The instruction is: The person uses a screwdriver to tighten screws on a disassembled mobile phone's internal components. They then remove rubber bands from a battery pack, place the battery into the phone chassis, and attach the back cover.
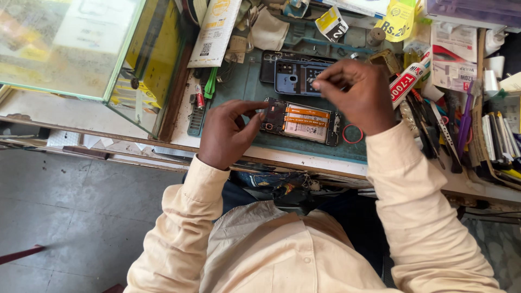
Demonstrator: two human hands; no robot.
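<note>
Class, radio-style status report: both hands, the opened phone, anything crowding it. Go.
Left hand pinching the opened phone at its end. Right hand raised above, fingertips pinched on something too small to tell. Red ring and glue tube close by.

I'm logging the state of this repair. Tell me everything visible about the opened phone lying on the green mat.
The opened phone lies flat on the green mat, long side across the view, back cover off. A pale battery with orange strips fills its middle; dark circuit parts sit at its left end. The left hand pinches that left end; the right hand is raised above it. A red ring lies just beyond its right end.
</note>
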